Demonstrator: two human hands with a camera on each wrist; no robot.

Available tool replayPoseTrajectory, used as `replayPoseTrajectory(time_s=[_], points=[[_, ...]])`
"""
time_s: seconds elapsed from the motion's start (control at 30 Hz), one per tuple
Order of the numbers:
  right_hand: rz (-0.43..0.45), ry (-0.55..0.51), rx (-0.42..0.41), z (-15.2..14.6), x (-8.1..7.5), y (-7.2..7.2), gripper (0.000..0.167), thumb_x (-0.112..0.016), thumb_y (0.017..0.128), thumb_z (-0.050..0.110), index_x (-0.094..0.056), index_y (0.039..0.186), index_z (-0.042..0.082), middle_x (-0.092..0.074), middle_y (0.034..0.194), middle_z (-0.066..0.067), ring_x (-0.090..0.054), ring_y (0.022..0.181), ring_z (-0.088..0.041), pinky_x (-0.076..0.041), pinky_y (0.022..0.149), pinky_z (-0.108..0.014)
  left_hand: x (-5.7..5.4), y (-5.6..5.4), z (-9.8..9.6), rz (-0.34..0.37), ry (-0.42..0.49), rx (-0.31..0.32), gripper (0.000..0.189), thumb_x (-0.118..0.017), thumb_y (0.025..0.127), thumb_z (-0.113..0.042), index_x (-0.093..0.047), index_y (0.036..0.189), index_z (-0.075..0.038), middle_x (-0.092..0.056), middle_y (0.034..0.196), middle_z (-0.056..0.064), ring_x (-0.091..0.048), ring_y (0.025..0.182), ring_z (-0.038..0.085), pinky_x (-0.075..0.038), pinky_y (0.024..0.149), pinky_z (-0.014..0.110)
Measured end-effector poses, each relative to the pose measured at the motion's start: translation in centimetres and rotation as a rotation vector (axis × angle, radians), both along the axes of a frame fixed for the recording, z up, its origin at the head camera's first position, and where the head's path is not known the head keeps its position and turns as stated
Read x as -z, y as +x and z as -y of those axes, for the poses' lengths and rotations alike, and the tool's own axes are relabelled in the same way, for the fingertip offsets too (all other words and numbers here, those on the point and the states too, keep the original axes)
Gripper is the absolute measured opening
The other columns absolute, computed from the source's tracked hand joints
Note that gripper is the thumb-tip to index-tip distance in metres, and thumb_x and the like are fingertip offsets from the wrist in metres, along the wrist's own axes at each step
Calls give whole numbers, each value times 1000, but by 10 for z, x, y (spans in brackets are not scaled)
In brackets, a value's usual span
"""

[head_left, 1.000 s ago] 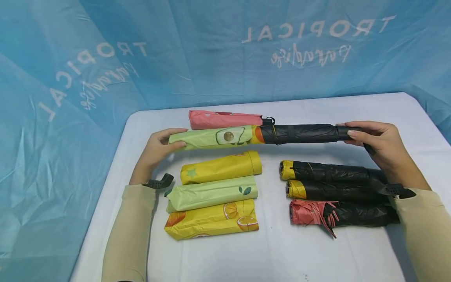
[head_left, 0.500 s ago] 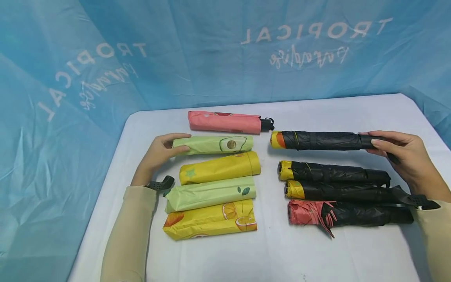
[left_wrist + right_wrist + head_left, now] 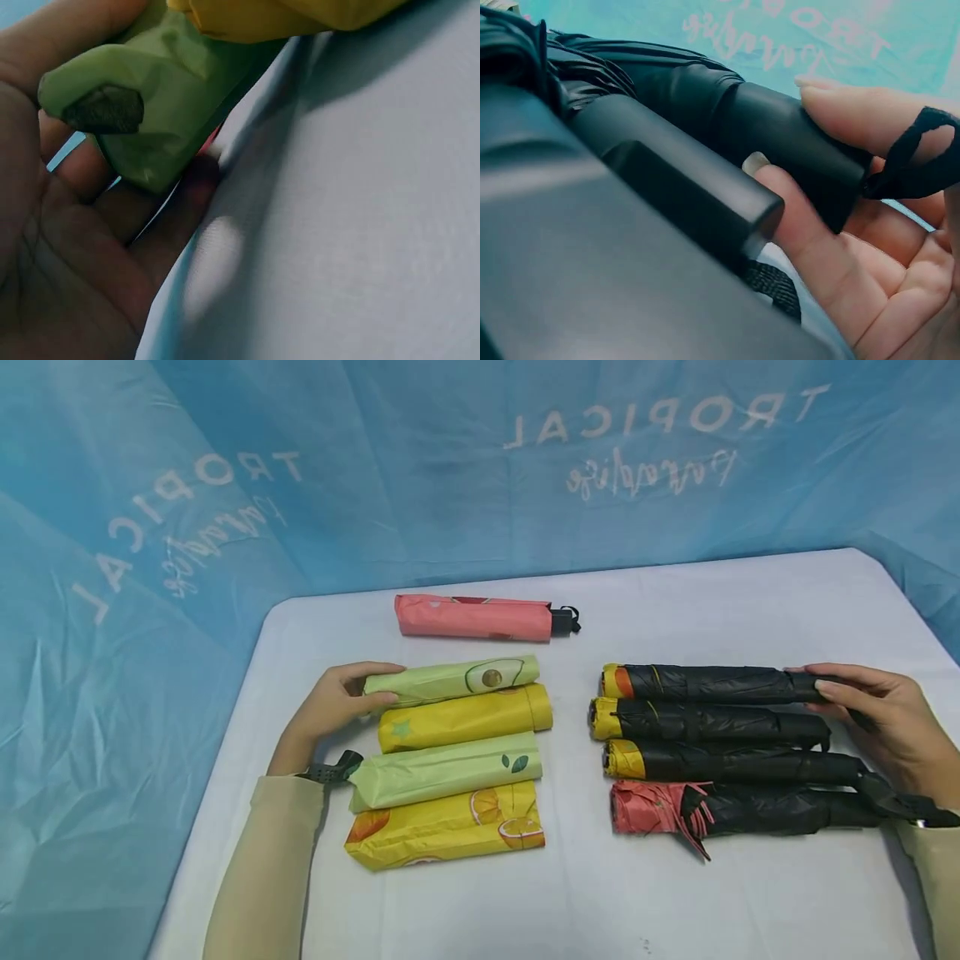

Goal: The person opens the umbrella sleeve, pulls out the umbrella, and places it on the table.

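My left hand (image 3: 326, 706) pinches the left end of a light green umbrella sleeve with an avocado print (image 3: 450, 681), lying just behind a yellow sleeve (image 3: 465, 718). In the left wrist view, the crumpled end of the green sleeve (image 3: 161, 112) sits between thumb and fingers. My right hand (image 3: 896, 718) grips the dark handle of a folded black umbrella (image 3: 720, 683) with a yellow and orange end. This umbrella lies behind another black umbrella (image 3: 712, 724). The right wrist view shows thumb and fingers around its handle (image 3: 791, 142), with a wrist strap (image 3: 922, 157) hanging from the end.
Nearer the front lie another green sleeve (image 3: 450, 772) and an orange-print yellow sleeve (image 3: 450, 827). On the right are a yellow-tipped black umbrella (image 3: 742, 764) and a red-tipped one (image 3: 772, 810). A pink sleeved umbrella (image 3: 472, 618) lies at the back of the white table (image 3: 705, 602).
The green sleeve and black umbrella, end to end a second ago, are now apart. My right hand has moved right and toward me with the umbrella; both things have come down beside their rows.
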State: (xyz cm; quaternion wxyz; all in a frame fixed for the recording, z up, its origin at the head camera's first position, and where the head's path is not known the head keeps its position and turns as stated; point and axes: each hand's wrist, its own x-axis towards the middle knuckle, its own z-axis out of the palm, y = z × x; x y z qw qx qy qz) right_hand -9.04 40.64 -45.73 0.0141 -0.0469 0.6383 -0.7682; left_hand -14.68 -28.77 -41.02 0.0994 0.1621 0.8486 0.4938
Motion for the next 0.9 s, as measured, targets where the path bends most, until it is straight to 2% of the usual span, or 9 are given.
replayPoseTrajectory(time_s=[0.1,0.17,0.33,0.47,0.57,0.8,0.83,0.87,0.9], points=[[15,48,-24,-3,0,0,40,-56,100,-10,-53,141,-12,-68,128,-6,-69,110,-13,-57,86,-28,-1,0,-2,4,-21,-3,44,-81,91,-21,-70,133,-16,-66,133,0,-58,111,14,-49,94,25],[21,207,-18,-5,0,0,41,-58,102,-4,-54,142,-7,-66,130,0,-67,110,-8,-56,87,-24,-1,0,-4,5,-36,2,44,-82,90,-22,-70,133,-18,-64,135,-2,-56,123,14,-44,106,31],[16,678,14,-11,2,1,44,-61,104,14,-54,146,1,-58,130,20,-54,115,8,-45,92,-9,-4,-1,-10,-13,-50,46,49,-83,89,-19,-67,135,-17,-63,138,-1,-52,130,17,-36,115,43],[4,756,1,-14,3,1,47,-64,103,18,-53,147,5,-56,135,17,-49,120,7,-40,96,-8,-6,-2,-11,-12,-64,58,52,-83,88,-18,-66,137,-15,-62,139,-1,-50,133,18,-32,117,45],[-21,822,-2,-13,0,0,47,-66,102,21,-56,147,10,-57,139,11,-47,119,9,-41,94,-7,-8,-2,-10,-6,-76,59,55,-84,88,-19,-65,139,-16,-61,140,-2,-48,135,17,-31,118,47],[0,974,-19,-4,-19,-4,49,-68,101,29,-59,142,6,-57,118,33,-50,105,20,-43,79,-2,-12,0,-3,-12,-48,66,57,-83,89,-19,-62,141,-12,-60,142,0,-50,134,18,-35,116,48],[11,999,-26,-2,-23,-5,50,-68,100,31,-60,142,6,-57,117,33,-50,103,21,-46,79,-5,-12,0,-2,-15,-44,67,56,-82,89,-18,-62,141,-11,-60,143,1,-50,134,19,-35,116,48],[24,1024,-34,-1,-26,-7,51,-68,100,34,-59,142,5,-57,117,32,-49,102,21,-51,84,-12,-13,0,0,-23,-41,67,56,-81,90,-17,-61,141,-10,-60,143,2,-50,134,20,-35,116,49],[38,1046,-42,1,-31,-9,53,-68,100,36,-59,143,5,-58,119,28,-53,106,15,-53,90,-21,-13,-1,3,-32,-40,66,55,-80,91,-16,-61,142,-9,-59,143,3,-50,135,21,-35,116,49]])
